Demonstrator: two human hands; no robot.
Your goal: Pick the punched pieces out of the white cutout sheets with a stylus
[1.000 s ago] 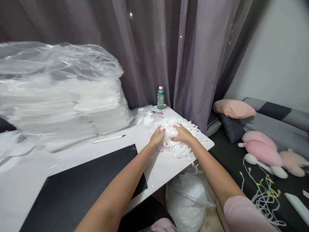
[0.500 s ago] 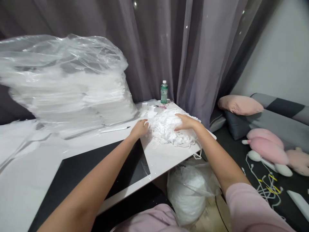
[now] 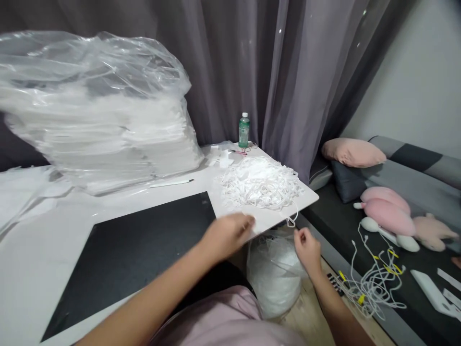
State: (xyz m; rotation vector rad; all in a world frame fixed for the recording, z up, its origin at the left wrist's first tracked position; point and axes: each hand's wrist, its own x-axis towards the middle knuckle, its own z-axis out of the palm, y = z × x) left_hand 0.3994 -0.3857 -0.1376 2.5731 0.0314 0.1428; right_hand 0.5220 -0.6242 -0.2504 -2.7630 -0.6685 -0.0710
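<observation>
A loose heap of white cords [image 3: 262, 182] lies on the corner of the white table [image 3: 187, 186]. One white cord loop [image 3: 291, 221] dangles over the front edge. My left hand [image 3: 230, 233] is over that edge, just in front of the heap, its fingers curled together and slightly blurred. Lower right, beyond the edge, my right hand [image 3: 308, 250] is closed in a pinch close below the dangling loop. Whatever either hand may hold is too small or hidden to make out. Left of the heap lies a flat black board [image 3: 144, 250].
A big clear plastic bag [image 3: 108, 125] of stacked white sheets stands at the back left. Behind the heap are a green-labelled bottle [image 3: 244, 130] and a pink pen [image 3: 239, 152]. Under the table sits a filled plastic bag [image 3: 273, 283]. Tangled white cables [image 3: 374, 278] lie right.
Both hands have left the sides of the cord heap and come back toward my body, over and past the table's front edge. Their fingers have curled closed. The heap looks flatter and more spread.
</observation>
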